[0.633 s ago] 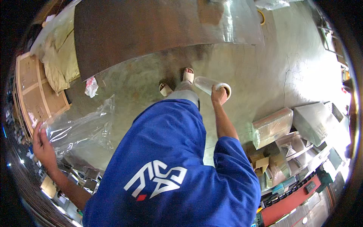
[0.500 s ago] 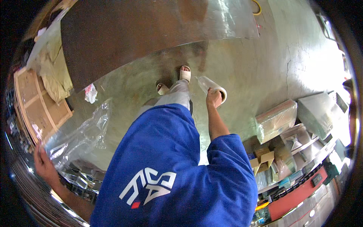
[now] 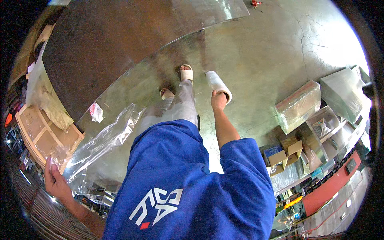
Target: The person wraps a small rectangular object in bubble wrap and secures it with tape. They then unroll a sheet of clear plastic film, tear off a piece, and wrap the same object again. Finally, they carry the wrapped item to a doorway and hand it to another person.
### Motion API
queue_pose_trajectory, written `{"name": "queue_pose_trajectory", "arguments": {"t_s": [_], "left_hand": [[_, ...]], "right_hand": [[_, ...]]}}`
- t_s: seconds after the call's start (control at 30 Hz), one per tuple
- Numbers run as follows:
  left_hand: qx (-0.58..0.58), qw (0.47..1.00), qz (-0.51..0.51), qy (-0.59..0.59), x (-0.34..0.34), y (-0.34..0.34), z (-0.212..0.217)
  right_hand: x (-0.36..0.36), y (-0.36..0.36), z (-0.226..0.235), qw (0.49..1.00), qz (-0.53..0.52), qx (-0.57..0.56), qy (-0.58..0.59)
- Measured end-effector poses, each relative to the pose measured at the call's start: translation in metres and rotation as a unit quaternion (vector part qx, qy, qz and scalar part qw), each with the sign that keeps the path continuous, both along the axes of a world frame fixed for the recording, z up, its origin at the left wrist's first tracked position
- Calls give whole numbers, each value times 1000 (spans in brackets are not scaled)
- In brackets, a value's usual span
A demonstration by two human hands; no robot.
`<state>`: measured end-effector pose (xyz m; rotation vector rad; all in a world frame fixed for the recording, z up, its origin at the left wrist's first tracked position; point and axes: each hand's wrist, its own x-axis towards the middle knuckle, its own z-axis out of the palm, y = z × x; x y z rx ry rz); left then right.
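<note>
My right hand (image 3: 219, 101) grips the near end of a roll of clear stretch film (image 3: 218, 83), which points away from me at waist height. At the far left my left hand (image 3: 57, 182) is closed, with its fingertips pinching the edge of a loose sheet of clear plastic film (image 3: 110, 138). That sheet hangs crinkled and shiny between the hand and my legs. Whether the sheet is joined to the roll does not show.
A large dark brown panel (image 3: 108, 44) covers the floor ahead. Left of it stand a wooden frame (image 3: 48, 138) and beige sheeting (image 3: 52, 96). A crumpled white bag (image 3: 96, 113) lies nearby. Film-wrapped boxes (image 3: 298, 106) and an open carton (image 3: 278, 157) are at the right.
The whole view has shifted as I move, with the brown panel sliding up and left. My left hand has come slightly inward with the film sheet; both hands keep their hold.
</note>
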<state>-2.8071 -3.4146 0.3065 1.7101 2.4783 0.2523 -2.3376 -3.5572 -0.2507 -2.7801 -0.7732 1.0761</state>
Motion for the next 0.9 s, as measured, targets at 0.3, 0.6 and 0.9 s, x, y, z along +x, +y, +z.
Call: {"name": "queue_pose_trajectory", "arguments": {"t_s": [0.3, 0.6, 0.9], "left_hand": [[43, 983, -100, -150, 43, 4, -21], [133, 944, -237, -187, 60, 27, -23], [166, 938, -224, -206, 24, 76, -17]], "right_hand": [[27, 64, 59, 982, -48, 175, -44], [-103, 269, 374, 745, 257, 287, 544], [-226, 385, 461, 519, 665, 108, 526]]}}
